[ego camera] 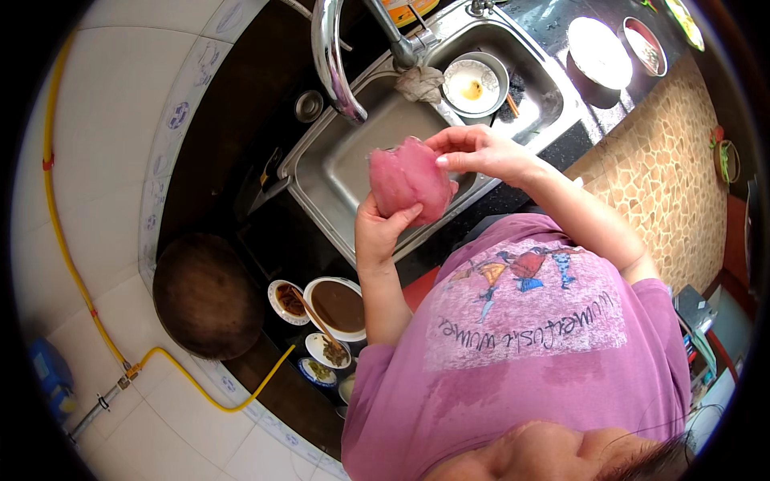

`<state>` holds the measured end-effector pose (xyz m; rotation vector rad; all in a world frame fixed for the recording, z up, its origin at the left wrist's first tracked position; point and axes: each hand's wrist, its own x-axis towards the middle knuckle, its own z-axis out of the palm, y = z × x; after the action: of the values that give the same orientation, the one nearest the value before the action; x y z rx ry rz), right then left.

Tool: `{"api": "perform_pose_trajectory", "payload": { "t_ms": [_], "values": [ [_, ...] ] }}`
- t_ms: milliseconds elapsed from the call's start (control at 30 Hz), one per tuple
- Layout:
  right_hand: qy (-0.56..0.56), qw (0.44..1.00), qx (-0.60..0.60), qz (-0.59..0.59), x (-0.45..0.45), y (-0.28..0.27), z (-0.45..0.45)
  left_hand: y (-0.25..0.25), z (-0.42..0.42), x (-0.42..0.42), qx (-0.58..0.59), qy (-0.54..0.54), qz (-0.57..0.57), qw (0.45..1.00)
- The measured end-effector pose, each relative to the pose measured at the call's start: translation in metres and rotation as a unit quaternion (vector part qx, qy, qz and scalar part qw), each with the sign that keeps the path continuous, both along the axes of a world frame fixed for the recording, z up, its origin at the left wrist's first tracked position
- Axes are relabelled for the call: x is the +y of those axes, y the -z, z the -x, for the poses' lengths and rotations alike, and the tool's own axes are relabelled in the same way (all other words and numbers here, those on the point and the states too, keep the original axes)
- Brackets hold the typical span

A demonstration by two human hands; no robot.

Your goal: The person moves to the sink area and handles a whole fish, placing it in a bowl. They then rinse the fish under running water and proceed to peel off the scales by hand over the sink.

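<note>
A piece of raw pink meat [410, 180] is held up over the left basin of a steel double sink [337, 157]. My left hand [382, 229] grips its lower edge, thumb on the near face and the other fingers mostly hidden behind. With thumb and fingertips, my right hand [484, 155] pinches the meat's upper right edge. The curved chrome tap [329, 66] stands beyond the meat, to the upper left. A crumpled grey cloth [420, 84] lies on the divider between the basins.
The right basin holds a metal bowl [504, 75] with a patterned dish [471, 88] inside. A knife [271, 191] lies left of the sink. Nearer me are a round dark wooden board [207, 296], a bowl of brown liquid [337, 305] and several small dishes. A white bowl [599, 53] sits at right.
</note>
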<state>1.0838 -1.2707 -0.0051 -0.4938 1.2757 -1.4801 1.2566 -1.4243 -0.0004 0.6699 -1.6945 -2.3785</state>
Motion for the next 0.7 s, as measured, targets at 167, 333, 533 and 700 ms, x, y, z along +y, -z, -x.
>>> {"api": "perform_pose_trajectory", "payload": {
  "t_ms": [167, 333, 533, 700],
  "values": [
    [-0.009, 0.999, 0.018, 0.039, -0.010, -0.007, 0.002, -0.002, 0.003, 0.003, -0.041, 0.039, 0.043, 0.997],
    [0.022, 0.998, 0.060, -0.009, -0.007, -0.004, 0.012, -0.001, 0.000, -0.001, -0.060, 0.005, 0.071, 0.996],
    [0.123, 0.992, 0.035, -0.016, -0.006, 0.001, 0.013, 0.004, 0.003, -0.003, -0.061, 0.011, 0.454, 0.889],
    [0.061, 0.996, 0.065, -0.016, -0.009, -0.010, 0.000, -0.008, 0.014, 0.006, -0.049, 0.022, 0.677, 0.734]
  ]
}}
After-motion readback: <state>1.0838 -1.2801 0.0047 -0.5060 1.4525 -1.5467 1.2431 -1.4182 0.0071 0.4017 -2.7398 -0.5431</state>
